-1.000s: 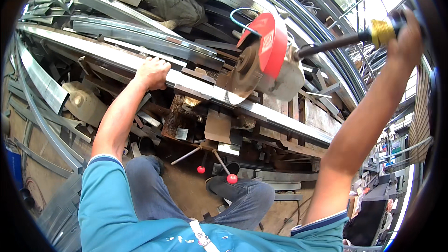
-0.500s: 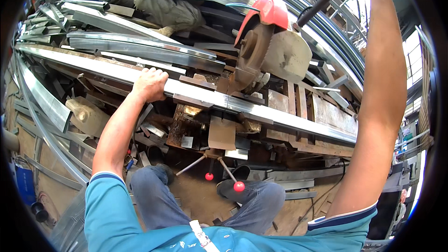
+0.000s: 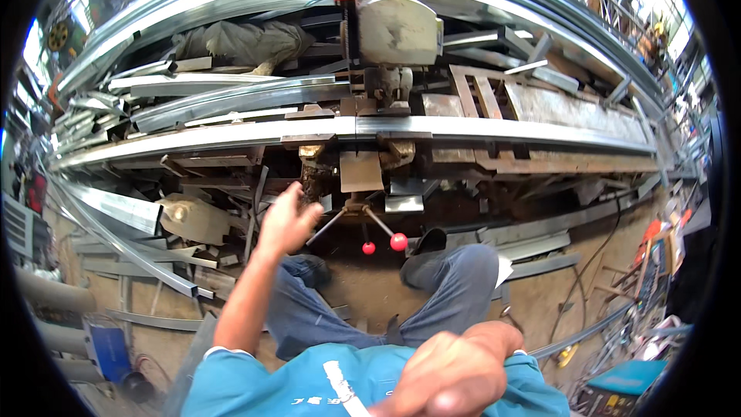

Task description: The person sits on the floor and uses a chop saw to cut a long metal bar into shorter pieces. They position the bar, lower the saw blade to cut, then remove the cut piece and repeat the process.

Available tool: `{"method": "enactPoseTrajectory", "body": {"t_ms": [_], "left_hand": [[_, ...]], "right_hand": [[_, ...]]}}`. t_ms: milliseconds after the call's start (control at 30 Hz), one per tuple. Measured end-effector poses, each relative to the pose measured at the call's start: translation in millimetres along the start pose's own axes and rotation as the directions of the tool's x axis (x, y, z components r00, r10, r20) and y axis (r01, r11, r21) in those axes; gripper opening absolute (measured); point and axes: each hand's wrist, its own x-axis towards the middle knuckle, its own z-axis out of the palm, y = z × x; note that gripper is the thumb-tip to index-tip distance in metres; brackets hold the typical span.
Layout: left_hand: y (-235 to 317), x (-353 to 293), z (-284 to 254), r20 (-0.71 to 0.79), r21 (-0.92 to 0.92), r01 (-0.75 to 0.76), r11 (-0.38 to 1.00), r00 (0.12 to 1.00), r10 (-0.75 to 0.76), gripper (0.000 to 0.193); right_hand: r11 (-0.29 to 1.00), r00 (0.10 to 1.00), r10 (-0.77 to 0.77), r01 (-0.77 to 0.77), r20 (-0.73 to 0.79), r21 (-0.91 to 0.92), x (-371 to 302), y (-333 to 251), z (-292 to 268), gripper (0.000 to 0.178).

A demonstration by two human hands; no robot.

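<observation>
Here, a silvery metal profile (image 3: 509, 125) spans the rusty bench (image 3: 571, 163) from nine to three o'clock, a cut-off saw (image 3: 397, 31) at twelve; the left hand (image 3: 289, 220), fingers loose and empty, hovers at eight, the right hand (image 3: 451, 374) at five, its grasp indiscernible. Metal offcuts (image 3: 544, 266) litter the tan workshop floor (image 3: 363, 289).

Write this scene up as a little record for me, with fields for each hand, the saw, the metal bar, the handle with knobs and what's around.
Left hand: fingers open, nearest the knobbed handle; contact unclear
Right hand: in front of the chest, near the camera; grip unclear
Saw: beyond the metal bar, neither hand on it
Metal bar: lies crosswise, a dark line across it near the saw
Knobbed handle: on the near side of the bar, red knobs
Around: grey cloth, blue box
</observation>
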Motion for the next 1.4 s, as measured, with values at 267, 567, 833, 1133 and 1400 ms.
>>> {"method": "enactPoseTrajectory", "body": {"t_ms": [267,567,833,1133,1400], "left_hand": [[20.3,-25.8,58.7,0.243,0.604,0.014,0.797,0.949,-0.2,0.048],[-4.2,8.2,69.2,0.298,0.507,0.231,0.831,0.857,-0.42,0.044],[-8.1,10.9,79.9,0.249,0.529,0.283,0.8,0.849,-0.465,0.044],[0.4,12.9,86.5,0.202,0.533,0.25,0.808,0.89,-0.409,0.033],[70.6,6.1,43.0,0.16,0.68,-0.045,0.732,0.983,-0.088,0.085]], "right_hand": [[0.984,0.991,-0.105,0.093,0.08,0.15,-22.6,-1.6,18.0,0.076],[0.903,0.984,-0.026,-0.053,-0.176,-0.426,-43.2,89.3,-60.2,0.072],[0.845,0.875,0.18,-0.371,-0.45,-0.384,-135.1,232.4,-103.6,0.077],[0.928,0.697,0.259,-0.372,-0.668,-0.028,-135.9,239.6,-83.1,0.063],[0.946,0.723,0.188,-0.315,-0.664,-0.076,-156.3,221.3,-106.0,0.083]]}}
